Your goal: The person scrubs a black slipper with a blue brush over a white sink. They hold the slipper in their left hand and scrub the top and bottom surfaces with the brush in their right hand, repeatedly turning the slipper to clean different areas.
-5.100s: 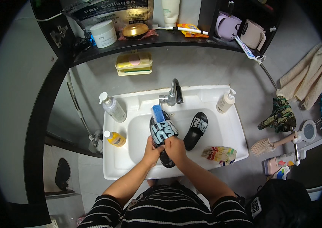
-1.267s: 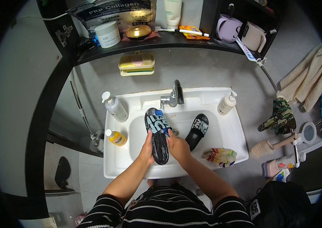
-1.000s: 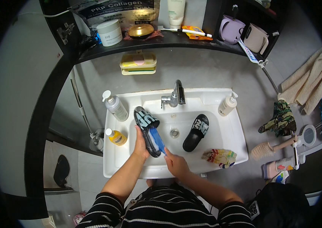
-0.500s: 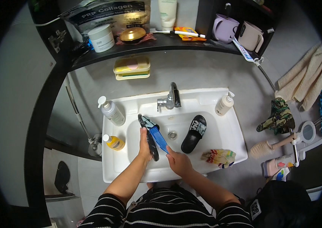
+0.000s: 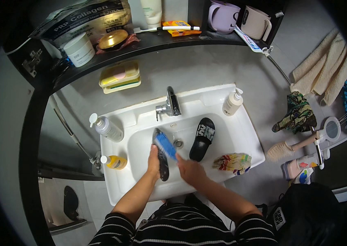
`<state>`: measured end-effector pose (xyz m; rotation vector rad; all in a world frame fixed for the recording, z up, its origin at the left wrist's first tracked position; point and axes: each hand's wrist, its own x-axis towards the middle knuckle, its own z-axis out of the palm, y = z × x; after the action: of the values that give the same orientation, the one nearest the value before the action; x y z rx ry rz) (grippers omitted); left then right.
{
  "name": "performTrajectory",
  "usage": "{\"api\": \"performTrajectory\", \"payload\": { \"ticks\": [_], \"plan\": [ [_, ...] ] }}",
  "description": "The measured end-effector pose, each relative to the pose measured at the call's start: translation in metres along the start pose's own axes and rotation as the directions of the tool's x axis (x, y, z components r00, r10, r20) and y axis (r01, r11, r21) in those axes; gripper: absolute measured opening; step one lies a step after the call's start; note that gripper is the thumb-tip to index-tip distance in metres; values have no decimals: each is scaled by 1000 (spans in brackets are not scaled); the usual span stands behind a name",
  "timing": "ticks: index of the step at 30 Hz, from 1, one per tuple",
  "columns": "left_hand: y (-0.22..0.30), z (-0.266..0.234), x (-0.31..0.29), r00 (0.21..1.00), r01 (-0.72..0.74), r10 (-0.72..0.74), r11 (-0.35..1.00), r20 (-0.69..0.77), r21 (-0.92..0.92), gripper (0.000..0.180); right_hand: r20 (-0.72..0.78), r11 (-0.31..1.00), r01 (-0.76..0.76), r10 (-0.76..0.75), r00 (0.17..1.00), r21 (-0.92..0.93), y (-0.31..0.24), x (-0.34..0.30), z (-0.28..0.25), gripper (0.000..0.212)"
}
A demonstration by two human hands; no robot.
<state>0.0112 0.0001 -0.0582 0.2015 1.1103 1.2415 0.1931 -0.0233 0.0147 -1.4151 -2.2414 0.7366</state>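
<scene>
Left hand: partly curled, gripping one black slipper, tilted on edge, over the white sink. Right hand: closed around the handle of a blue brush. From the held slipper: second slipper, 2 o'clock, inside the sink; patterned cloth, 3 o'clock; yellow bottle, 9 o'clock; faucet, 12 o'clock.

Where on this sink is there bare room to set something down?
The back rim is bare between the tap and cream bottle; so is the basin between that bottle and the loose slipper. Left of the drain is crowded: left hand holds the other slipper, right hand a brush.
</scene>
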Motion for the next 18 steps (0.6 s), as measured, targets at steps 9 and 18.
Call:
{"api": "performTrajectory", "payload": {
  "ticks": [9,18],
  "plan": [
    [-5,8,-15,999,-16,6,979,49,203,52,-14,992,-115,114,993,-54,6,42,-11,44],
    [13,-8,-22,988,132,-143,977,56,169,59,212,956,-63,127,969,-285,-18,13,-11,44]
  ]
}}
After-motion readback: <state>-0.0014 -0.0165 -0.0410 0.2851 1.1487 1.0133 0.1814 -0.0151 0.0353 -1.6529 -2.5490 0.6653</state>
